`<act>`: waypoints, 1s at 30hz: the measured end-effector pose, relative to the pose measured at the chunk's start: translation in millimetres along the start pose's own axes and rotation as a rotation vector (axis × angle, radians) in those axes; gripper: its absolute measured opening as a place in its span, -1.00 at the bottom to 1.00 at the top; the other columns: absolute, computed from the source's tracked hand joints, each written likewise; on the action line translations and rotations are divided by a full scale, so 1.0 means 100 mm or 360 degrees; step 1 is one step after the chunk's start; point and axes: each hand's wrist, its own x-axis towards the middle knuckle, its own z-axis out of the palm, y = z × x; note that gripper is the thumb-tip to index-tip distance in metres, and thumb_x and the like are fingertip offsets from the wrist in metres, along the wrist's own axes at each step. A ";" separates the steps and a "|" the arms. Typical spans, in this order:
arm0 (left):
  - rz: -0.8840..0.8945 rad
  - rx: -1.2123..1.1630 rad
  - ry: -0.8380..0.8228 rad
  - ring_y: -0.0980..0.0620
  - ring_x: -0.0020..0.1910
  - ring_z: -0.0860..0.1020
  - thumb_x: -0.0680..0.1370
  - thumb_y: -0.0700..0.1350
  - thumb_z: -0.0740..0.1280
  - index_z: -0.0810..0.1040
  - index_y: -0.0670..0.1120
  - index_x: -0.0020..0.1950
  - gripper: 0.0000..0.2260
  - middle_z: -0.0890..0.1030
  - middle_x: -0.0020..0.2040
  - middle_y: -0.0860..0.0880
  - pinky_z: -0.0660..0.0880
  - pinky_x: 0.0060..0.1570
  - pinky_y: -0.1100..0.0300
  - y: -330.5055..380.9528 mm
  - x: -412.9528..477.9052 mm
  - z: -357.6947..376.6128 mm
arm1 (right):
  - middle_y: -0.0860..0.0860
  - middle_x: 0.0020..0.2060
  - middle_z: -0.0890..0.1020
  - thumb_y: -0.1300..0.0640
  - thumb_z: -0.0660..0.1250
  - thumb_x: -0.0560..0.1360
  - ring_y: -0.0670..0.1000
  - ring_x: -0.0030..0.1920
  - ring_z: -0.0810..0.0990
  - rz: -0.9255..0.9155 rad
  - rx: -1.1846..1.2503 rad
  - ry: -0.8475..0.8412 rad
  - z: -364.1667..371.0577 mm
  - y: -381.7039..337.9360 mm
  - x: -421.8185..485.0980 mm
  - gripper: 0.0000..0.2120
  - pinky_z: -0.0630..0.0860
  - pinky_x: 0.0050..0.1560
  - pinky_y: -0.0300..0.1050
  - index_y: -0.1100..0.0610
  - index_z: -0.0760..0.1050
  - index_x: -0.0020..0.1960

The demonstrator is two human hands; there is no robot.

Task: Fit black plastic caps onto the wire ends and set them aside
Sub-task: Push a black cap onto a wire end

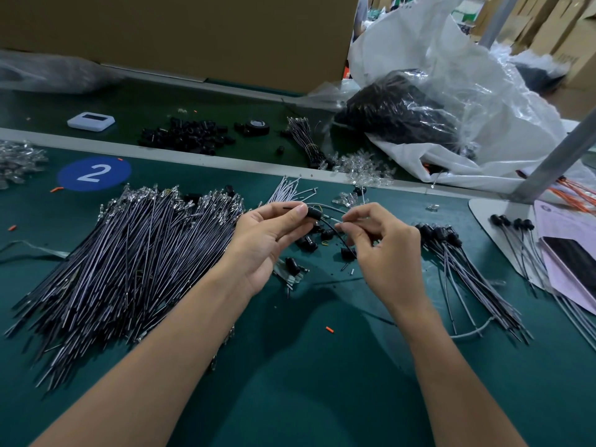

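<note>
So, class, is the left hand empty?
No, the left hand pinches a black cap.

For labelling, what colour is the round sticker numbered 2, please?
The sticker is blue, head view.

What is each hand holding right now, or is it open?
Left hand: closed, pinching a black cap between thumb and fingertips.
Right hand: closed, pinching the thin wire that runs to the cap.

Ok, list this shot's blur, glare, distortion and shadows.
Head view: sharp where the left hand pinches the black cap and the right hand pinches the wire; wide-angle distortion bows the rail; glare on the plastic bag; cardboard boxes top right blurred; soft arm shadows on green mat.
</note>
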 end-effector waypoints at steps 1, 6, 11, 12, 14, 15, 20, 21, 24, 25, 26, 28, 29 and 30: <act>0.0003 -0.0002 -0.0005 0.00 -0.25 0.69 0.31 -0.28 0.42 0.60 -0.24 -0.17 -0.87 0.69 -0.23 -0.13 0.60 -0.20 0.28 0.00 0.00 0.00 | -0.21 -0.30 0.64 0.28 0.44 0.47 -0.23 -0.24 0.64 -0.0016 -0.0032 0.0008 0.00 0.00 0.00 -0.94 0.48 -0.20 -0.41 0.15 0.60 -0.12; 0.0012 -0.0014 -0.0041 0.01 -0.26 0.69 0.30 -0.28 0.42 0.61 -0.24 -0.20 -0.89 0.69 -0.25 -0.13 0.60 -0.21 0.28 -0.02 0.00 0.01 | -0.13 -0.29 0.65 0.19 0.45 0.48 -0.12 -0.25 0.60 -0.0052 -0.0150 0.0052 0.01 0.01 -0.01 -0.98 0.54 -0.15 -0.20 0.12 0.63 -0.13; 0.0041 -0.0002 -0.0062 0.01 -0.27 0.69 0.30 -0.28 0.42 0.62 -0.23 -0.22 -0.91 0.70 -0.25 -0.13 0.61 -0.21 0.28 -0.03 -0.01 0.02 | -0.15 -0.26 0.60 0.19 0.44 0.48 -0.12 -0.23 0.48 -0.0091 -0.0211 0.0049 0.02 0.01 -0.01 -0.96 0.37 -0.14 -0.34 0.09 0.60 -0.14; 0.0049 0.0010 -0.0069 0.01 -0.26 0.69 0.30 -0.28 0.42 0.62 -0.23 -0.21 -0.91 0.70 -0.25 -0.14 0.61 -0.20 0.28 -0.04 -0.01 0.02 | -0.14 -0.25 0.59 0.20 0.44 0.48 -0.13 -0.23 0.46 -0.0097 -0.0206 0.0052 0.03 0.01 -0.01 -0.95 0.34 -0.13 -0.37 0.09 0.59 -0.14; 0.0064 0.0046 -0.0086 0.00 -0.25 0.69 0.30 -0.28 0.43 0.62 -0.24 -0.19 -0.88 0.70 -0.23 -0.15 0.61 -0.19 0.28 -0.05 -0.02 0.03 | -0.12 -0.25 0.56 0.21 0.42 0.49 -0.12 -0.22 0.44 -0.0107 -0.0195 0.0059 0.04 0.01 -0.01 -0.94 0.33 -0.12 -0.37 0.10 0.57 -0.14; 0.0072 0.0064 -0.0098 -0.01 -0.24 0.69 0.29 -0.28 0.44 0.63 -0.24 -0.19 -0.88 0.70 -0.23 -0.15 0.61 -0.19 0.28 -0.06 -0.02 0.03 | -0.11 -0.25 0.54 0.21 0.42 0.49 -0.12 -0.22 0.43 -0.0109 -0.0190 0.0061 0.05 0.01 -0.02 -0.95 0.33 -0.12 -0.36 0.10 0.57 -0.13; 0.0099 0.0088 -0.0119 -0.01 -0.22 0.69 0.29 -0.27 0.45 0.67 -0.20 -0.24 -0.92 0.70 -0.22 -0.14 0.60 -0.19 0.27 -0.08 -0.02 0.04 | -0.08 -0.24 0.57 0.20 0.40 0.50 -0.07 -0.19 0.45 -0.0103 -0.0168 0.0050 0.09 0.01 -0.02 -0.95 0.35 -0.10 -0.28 0.15 0.57 -0.13; 0.0103 0.0086 -0.0118 0.00 -0.22 0.69 0.29 -0.27 0.45 0.67 -0.20 -0.24 -0.92 0.70 -0.22 -0.14 0.60 -0.19 0.27 -0.08 -0.02 0.05 | -0.08 -0.24 0.57 0.20 0.40 0.51 -0.07 -0.19 0.45 -0.0100 -0.0163 0.0056 0.09 0.01 -0.03 -0.95 0.35 -0.10 -0.27 0.15 0.57 -0.13; 0.0117 0.0083 -0.0121 0.00 -0.23 0.69 0.29 -0.26 0.45 0.68 -0.18 -0.26 -0.93 0.70 -0.23 -0.13 0.60 -0.18 0.27 -0.08 -0.03 0.05 | -0.09 -0.25 0.57 0.19 0.39 0.52 -0.03 -0.20 0.48 -0.0083 -0.0144 0.0079 0.10 0.00 -0.04 -0.94 0.38 -0.12 -0.24 0.16 0.58 -0.13; 0.0121 0.0084 -0.0123 0.00 -0.23 0.69 0.28 -0.25 0.45 0.69 -0.16 -0.28 -0.94 0.70 -0.23 -0.13 0.61 -0.17 0.27 -0.08 -0.03 0.05 | -0.09 -0.25 0.57 0.19 0.39 0.52 -0.02 -0.20 0.50 -0.0079 -0.0136 0.0085 0.10 -0.01 -0.04 -0.93 0.39 -0.12 -0.23 0.16 0.57 -0.13; 0.0124 0.0084 -0.0124 0.00 -0.23 0.69 0.28 -0.25 0.45 0.70 -0.15 -0.30 -0.95 0.70 -0.23 -0.13 0.61 -0.17 0.26 -0.08 -0.03 0.06 | -0.08 -0.25 0.58 0.19 0.40 0.52 0.00 -0.20 0.51 -0.0078 -0.0127 0.0089 0.10 -0.01 -0.03 -0.94 0.40 -0.13 -0.22 0.16 0.57 -0.13; 0.0125 0.0080 -0.0124 0.00 -0.23 0.69 0.27 -0.25 0.46 0.70 -0.15 -0.30 -0.95 0.70 -0.23 -0.13 0.61 -0.16 0.26 -0.08 -0.04 0.06 | -0.08 -0.25 0.57 0.21 0.40 0.51 0.00 -0.21 0.51 -0.0089 -0.0103 0.0096 0.10 -0.01 -0.03 -0.95 0.41 -0.14 -0.22 0.15 0.57 -0.14; 0.0126 0.0080 -0.0122 -0.01 -0.23 0.69 0.27 -0.25 0.46 0.69 -0.15 -0.29 -0.94 0.70 -0.23 -0.13 0.61 -0.17 0.26 -0.08 -0.04 0.06 | -0.09 -0.24 0.57 0.22 0.41 0.50 -0.01 -0.21 0.51 -0.0093 -0.0087 0.0101 0.10 -0.02 -0.03 -0.95 0.41 -0.14 -0.24 0.15 0.56 -0.13; 0.0126 0.0083 -0.0123 -0.01 -0.23 0.69 0.28 -0.25 0.45 0.69 -0.17 -0.28 -0.94 0.70 -0.23 -0.14 0.61 -0.17 0.26 -0.08 -0.04 0.06 | -0.09 -0.24 0.57 0.23 0.41 0.50 -0.02 -0.21 0.51 -0.0093 -0.0075 0.0107 0.10 -0.02 -0.04 -0.95 0.41 -0.14 -0.25 0.14 0.56 -0.13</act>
